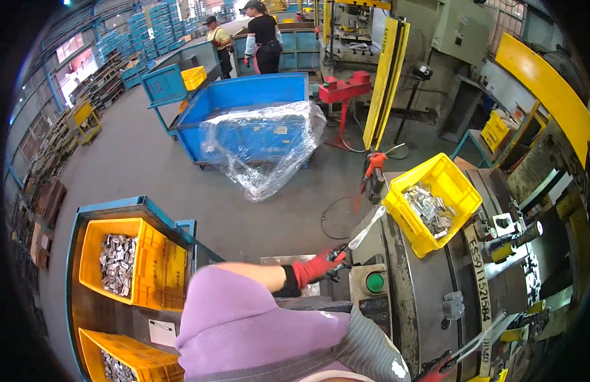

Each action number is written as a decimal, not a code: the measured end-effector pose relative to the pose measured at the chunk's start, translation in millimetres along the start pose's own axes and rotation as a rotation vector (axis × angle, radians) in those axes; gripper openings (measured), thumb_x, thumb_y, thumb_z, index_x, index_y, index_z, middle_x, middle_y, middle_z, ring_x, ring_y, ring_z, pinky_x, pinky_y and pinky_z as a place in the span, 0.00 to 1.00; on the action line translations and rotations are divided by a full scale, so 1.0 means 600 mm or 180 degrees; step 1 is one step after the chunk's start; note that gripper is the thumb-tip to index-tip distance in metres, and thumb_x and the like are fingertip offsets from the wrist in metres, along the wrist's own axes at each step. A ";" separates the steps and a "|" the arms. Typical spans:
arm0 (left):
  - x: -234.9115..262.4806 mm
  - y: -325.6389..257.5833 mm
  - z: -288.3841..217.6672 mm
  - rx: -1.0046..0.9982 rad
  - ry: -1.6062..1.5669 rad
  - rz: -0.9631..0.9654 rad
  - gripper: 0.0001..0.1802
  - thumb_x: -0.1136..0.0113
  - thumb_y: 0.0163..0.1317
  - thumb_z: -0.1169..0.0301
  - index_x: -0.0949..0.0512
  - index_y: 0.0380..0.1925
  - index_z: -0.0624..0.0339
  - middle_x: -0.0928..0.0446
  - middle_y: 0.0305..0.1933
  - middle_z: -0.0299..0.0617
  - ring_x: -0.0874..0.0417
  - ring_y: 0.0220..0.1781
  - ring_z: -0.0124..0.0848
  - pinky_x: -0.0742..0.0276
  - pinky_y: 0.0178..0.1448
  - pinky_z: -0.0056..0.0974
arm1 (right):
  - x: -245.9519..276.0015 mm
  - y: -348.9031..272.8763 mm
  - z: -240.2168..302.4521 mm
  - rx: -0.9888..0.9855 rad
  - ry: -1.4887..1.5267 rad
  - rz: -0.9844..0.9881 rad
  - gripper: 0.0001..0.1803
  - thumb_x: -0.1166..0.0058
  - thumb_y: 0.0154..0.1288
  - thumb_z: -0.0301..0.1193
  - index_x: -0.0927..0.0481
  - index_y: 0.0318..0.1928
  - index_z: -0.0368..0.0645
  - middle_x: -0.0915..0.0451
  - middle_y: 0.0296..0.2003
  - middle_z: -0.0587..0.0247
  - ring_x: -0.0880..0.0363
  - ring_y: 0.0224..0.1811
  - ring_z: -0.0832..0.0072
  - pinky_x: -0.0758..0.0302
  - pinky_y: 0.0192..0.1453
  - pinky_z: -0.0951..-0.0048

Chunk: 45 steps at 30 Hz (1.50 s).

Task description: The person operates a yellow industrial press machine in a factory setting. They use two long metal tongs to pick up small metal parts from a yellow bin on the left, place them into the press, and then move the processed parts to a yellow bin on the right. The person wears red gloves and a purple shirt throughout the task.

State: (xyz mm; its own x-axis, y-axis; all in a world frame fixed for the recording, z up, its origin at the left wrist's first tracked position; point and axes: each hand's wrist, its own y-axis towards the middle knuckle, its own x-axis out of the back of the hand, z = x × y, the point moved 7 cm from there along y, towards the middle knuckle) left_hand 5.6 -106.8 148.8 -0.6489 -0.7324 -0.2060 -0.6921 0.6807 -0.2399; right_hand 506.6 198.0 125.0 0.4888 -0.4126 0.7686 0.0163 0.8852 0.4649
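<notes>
My left hand (315, 268), in a red and black glove, is closed around pale metal tongs (369, 226). Their tip reaches toward the near left corner of a yellow bin (462, 183), apart from the parts inside. Small silvery metal parts (428, 210) are heaped in that bin. At the lower right edge, my right hand (437, 370), also red-gloved and partly cut off, grips a second pair of long metal tongs (483, 337) that point toward the machine. Between the two hands, a greyish block-like piece (453, 306) sits on the machine bed.
A green push button (374, 282) is beside my left hand. On a blue-framed cart (75, 280) stand yellow bins (158, 267) of metal parts. A big blue bin (244, 137) draped with plastic film (260, 153) stands ahead, with a red stand (344, 95) beside it. Two people (264, 41) are farther off.
</notes>
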 end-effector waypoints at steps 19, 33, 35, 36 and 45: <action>-0.221 0.071 -0.076 -0.0497 -0.0399 0.0836 0.21 0.55 0.64 0.66 0.40 0.57 0.56 0.25 0.32 0.37 0.35 0.18 0.18 0.33 0.22 0.25 | 0.182 0.206 0.239 0.0200 0.1664 -0.0217 0.25 0.46 0.56 0.29 0.34 0.56 0.44 0.23 0.30 0.57 0.26 0.28 0.71 0.30 0.34 0.72; -0.201 0.112 0.029 -0.0206 -0.0005 0.1389 0.30 0.54 0.55 0.80 0.43 0.60 0.55 0.28 0.32 0.41 0.31 0.17 0.23 0.28 0.24 0.29 | 0.133 0.391 0.207 -0.0269 0.0341 0.0125 0.22 0.45 0.52 0.38 0.28 0.49 0.46 0.20 0.33 0.59 0.22 0.37 0.62 0.29 0.40 0.64; -0.217 0.122 0.026 -0.0484 0.0279 0.1504 0.28 0.53 0.57 0.78 0.42 0.59 0.55 0.28 0.31 0.39 0.31 0.17 0.22 0.29 0.23 0.28 | 0.113 0.396 0.190 -0.0248 0.2112 0.0179 0.18 0.45 0.54 0.35 0.26 0.45 0.41 0.21 0.33 0.63 0.24 0.35 0.75 0.30 0.40 0.73; -0.247 0.121 0.003 -0.0625 0.0463 0.1620 0.27 0.52 0.58 0.77 0.42 0.59 0.55 0.27 0.30 0.38 0.31 0.17 0.22 0.29 0.23 0.28 | 0.113 0.393 0.181 -0.0429 0.2577 0.0116 0.17 0.45 0.55 0.34 0.26 0.44 0.40 0.21 0.33 0.65 0.25 0.35 0.77 0.31 0.40 0.75; -0.556 0.060 -0.144 -0.0549 0.0238 0.2775 0.11 0.48 0.59 0.73 0.33 0.42 0.60 0.25 0.30 0.37 0.28 0.18 0.22 0.32 0.21 0.27 | 0.179 0.377 0.255 0.0048 -0.0388 0.0126 0.20 0.48 0.50 0.37 0.29 0.46 0.45 0.23 0.31 0.53 0.23 0.35 0.56 0.29 0.36 0.58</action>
State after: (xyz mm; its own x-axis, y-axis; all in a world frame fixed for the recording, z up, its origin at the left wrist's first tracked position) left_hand 170.2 163.1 291.1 -0.9818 0.0454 -0.1846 0.0232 0.9924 0.1205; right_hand 429.5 321.3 380.0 0.3793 -0.4012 0.8338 -0.0144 0.8984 0.4389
